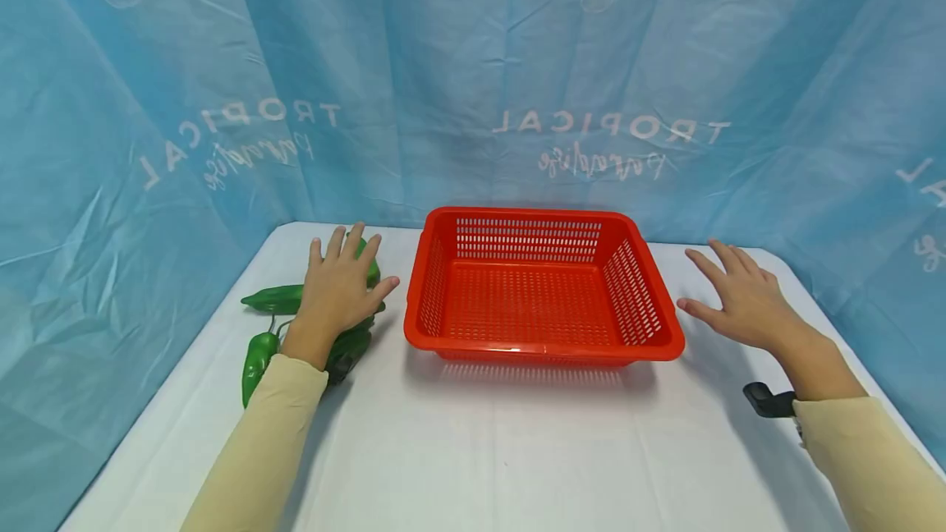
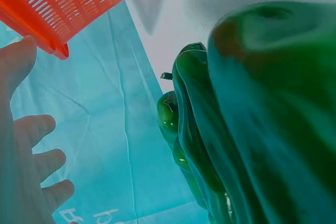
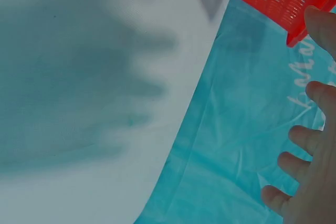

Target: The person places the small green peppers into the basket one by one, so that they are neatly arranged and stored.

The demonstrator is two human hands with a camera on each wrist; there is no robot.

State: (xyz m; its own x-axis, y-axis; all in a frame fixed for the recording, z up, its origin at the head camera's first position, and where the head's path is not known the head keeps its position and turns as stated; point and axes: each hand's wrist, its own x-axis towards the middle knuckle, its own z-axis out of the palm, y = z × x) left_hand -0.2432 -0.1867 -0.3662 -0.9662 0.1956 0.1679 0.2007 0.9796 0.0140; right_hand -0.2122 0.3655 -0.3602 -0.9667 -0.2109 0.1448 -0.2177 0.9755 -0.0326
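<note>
Fingers spread, my left hand (image 1: 338, 290) hovers above a group of green peppers (image 1: 254, 364) on the left of the table and holds nothing. It hides part of them in the head view. Up close, the left wrist view shows several long glossy peppers (image 2: 197, 93) lying side by side, with the left hand (image 2: 26, 135) apart from them. A red plastic basket (image 1: 543, 355) with slotted walls stands between the hands; its inside shows no contents. To its right, my right hand (image 1: 750, 298) is held in the air, fingers apart, holding nothing.
A white cloth (image 1: 488, 458) covers the table. Blue curtains (image 1: 458, 89) with printed lettering hang behind it and at both sides. A black strap piece (image 1: 769, 401) sits at the right wrist. The right hand's shadow (image 3: 105, 77) falls on the tabletop.
</note>
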